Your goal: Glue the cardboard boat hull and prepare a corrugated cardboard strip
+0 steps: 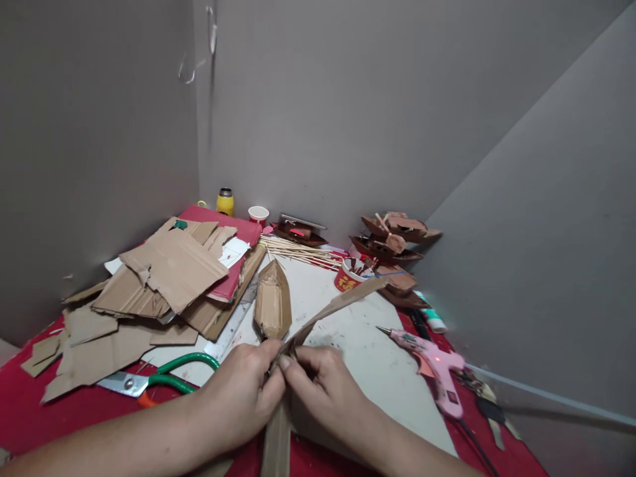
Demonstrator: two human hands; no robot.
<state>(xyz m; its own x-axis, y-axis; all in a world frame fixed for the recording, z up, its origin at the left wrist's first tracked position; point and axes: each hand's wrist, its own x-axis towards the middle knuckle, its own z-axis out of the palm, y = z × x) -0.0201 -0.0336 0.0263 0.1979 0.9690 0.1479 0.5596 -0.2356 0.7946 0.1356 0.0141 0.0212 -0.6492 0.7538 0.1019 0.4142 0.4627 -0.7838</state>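
Note:
Both my left hand (pixel 248 387) and my right hand (pixel 320 384) pinch a long brown cardboard strip (pixel 342 301) between thumbs and fingers, close together. One end of the strip slants up to the right; the other hangs down toward the front edge of the view. Where the fingers meet, the strip looks bent or creased, partly hidden by the thumbs. Just beyond my hands, a small cardboard boat (pixel 273 301) rests on the white board (pixel 322 281). Green-handled scissors (pixel 163 379) lie left of my left hand.
Cardboard pieces (pixel 173 265) are heaped at left. A pink glue gun (pixel 437 368) lies at right with its cord. Behind are thin sticks (pixel 298 250), a red-and-white bowl (pixel 348 277), brown model boats (pixel 392 245), a paper cup (pixel 258 215) and a yellow bottle (pixel 225 202). Grey walls enclose the table.

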